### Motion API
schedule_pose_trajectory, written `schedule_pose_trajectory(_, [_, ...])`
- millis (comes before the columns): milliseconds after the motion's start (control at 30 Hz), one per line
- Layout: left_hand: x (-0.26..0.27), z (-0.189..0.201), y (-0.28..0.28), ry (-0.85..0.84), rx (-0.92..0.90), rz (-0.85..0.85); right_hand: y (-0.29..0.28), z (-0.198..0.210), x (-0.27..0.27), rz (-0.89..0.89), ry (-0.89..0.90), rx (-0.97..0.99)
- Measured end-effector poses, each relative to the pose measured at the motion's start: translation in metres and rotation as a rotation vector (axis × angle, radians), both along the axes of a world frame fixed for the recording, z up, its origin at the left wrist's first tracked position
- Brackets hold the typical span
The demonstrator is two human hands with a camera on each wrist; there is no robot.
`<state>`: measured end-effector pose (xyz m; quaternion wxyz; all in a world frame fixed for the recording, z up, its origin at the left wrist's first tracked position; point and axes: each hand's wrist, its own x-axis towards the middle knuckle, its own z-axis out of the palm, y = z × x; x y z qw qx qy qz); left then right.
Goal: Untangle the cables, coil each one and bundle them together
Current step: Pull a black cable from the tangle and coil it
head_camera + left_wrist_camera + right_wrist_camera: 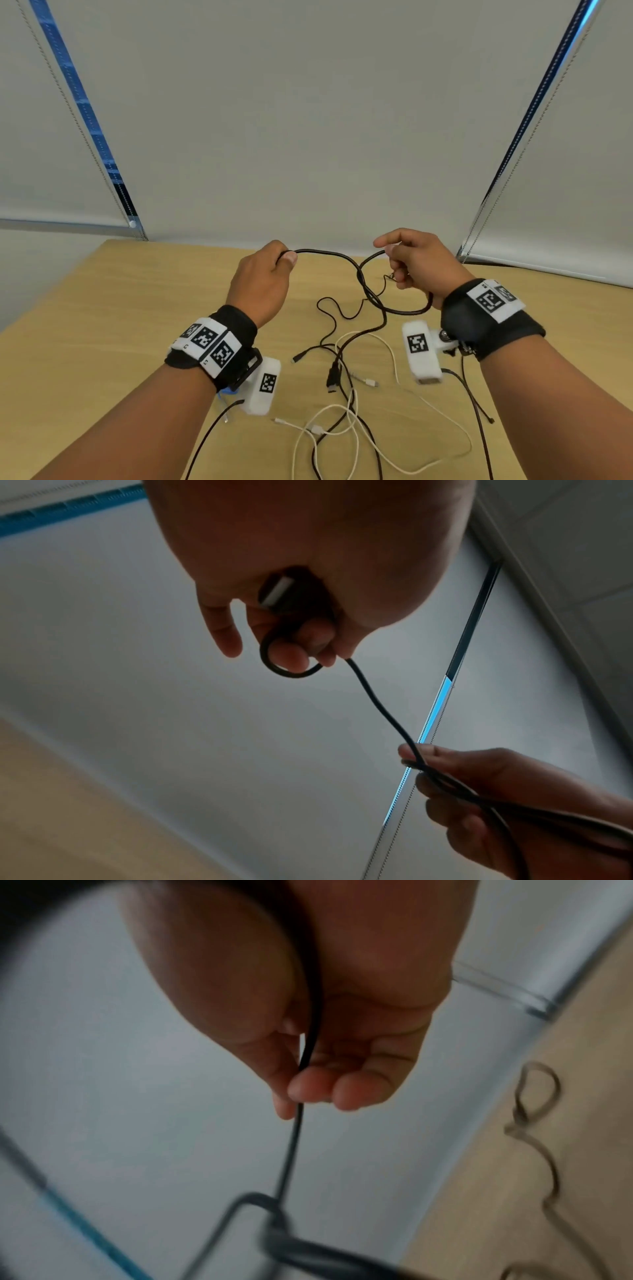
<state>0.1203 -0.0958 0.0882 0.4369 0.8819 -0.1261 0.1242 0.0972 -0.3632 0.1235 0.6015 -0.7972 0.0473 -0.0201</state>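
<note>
A thick black cable [329, 255] hangs in an arc between both raised hands above the wooden table [102, 325]. My left hand [270, 270] grips one end; in the left wrist view its USB plug [277, 592] sits in the palm with a small loop of black cable [284, 666] round the fingers. My right hand [411, 257] pinches the same cable [298, 1123] between thumb and fingertips, and a loop [400, 308] droops below it. Under the hands lies a tangle of thin black cables [329, 329] and white cables [387, 346].
White roller blinds [308, 120] close off the far side of the table. A black plug [334, 378] and white connectors [370, 382] lie in the tangle near the front. Thin black leads [476, 401] run off my wrist cameras.
</note>
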Motion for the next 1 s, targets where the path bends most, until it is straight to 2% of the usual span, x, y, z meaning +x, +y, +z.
schedule_pose_trajectory(67, [0.003, 0.000, 0.000, 0.051, -0.008, -0.023, 0.007, -0.002, 0.002, 0.048, 0.016, 0.293])
schedule_pose_trajectory(133, [0.009, 0.001, 0.003, 0.141, -0.067, -0.038, 0.017, -0.002, 0.001, 0.066, -0.013, 0.430])
schedule_pose_trajectory(233, [0.015, 0.007, 0.004, 0.340, -0.285, -0.083, 0.038, -0.004, 0.000, 0.066, -0.085, 0.399])
schedule_pose_trajectory(300, [0.013, 0.009, 0.000, 0.427, -0.331, -0.162, 0.054, -0.006, 0.000, 0.039, -0.107, 0.357])
schedule_pose_trajectory(467, [0.007, 0.008, -0.014, 0.456, -0.368, -0.316, 0.083, -0.014, -0.003, -0.055, -0.175, 0.299])
schedule_pose_trajectory(533, [0.005, 0.007, -0.019, 0.490, -0.472, -0.321, 0.085, -0.015, -0.005, -0.054, -0.215, 0.248])
schedule_pose_trajectory(667, [-0.002, 0.007, -0.026, 0.595, -0.824, -0.295, 0.080, -0.014, -0.008, 0.016, -0.244, 0.094])
schedule_pose_trajectory(733, [-0.002, 0.009, -0.027, 0.610, -0.916, -0.277, 0.078, -0.017, -0.008, 0.043, -0.248, -0.036])
schedule_pose_trajectory(867, [0.003, 0.023, -0.027, 0.665, -1.083, -0.245, 0.052, -0.042, -0.014, 0.132, -0.372, -0.631])
schedule_pose_trajectory(933, [0.006, 0.029, -0.025, 0.679, -1.094, -0.230, 0.037, -0.057, -0.018, 0.159, -0.305, -0.920])
schedule_pose_trajectory(1000, [0.004, 0.028, -0.028, 0.709, -1.040, -0.230, 0.023, -0.064, -0.017, 0.102, -0.207, -1.009])
